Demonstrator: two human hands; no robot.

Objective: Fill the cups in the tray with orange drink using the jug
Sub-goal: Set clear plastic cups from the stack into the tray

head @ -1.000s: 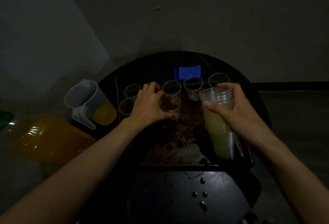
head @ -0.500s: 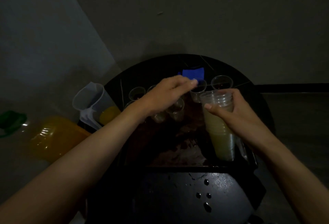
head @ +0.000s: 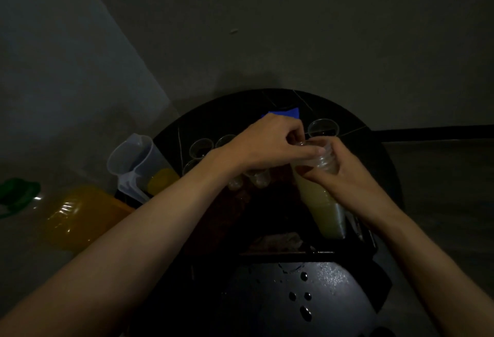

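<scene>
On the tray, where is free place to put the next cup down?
The near half of the tray looks bare, between the cup stack held by the right hand and the left forearm. The far left is crowded with empty cups. One cup stands far right; the left hand hides the middle.

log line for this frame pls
phase: cup setup | right hand: holds cup stack | left hand: fingers at stack's top rim | jug: untouched | pouring: not started

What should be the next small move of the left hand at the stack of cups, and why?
Probably lift the top cup off the stack of cups, since the left hand pinches its rim while the right hand holds the stack, and the tray has room.
</scene>
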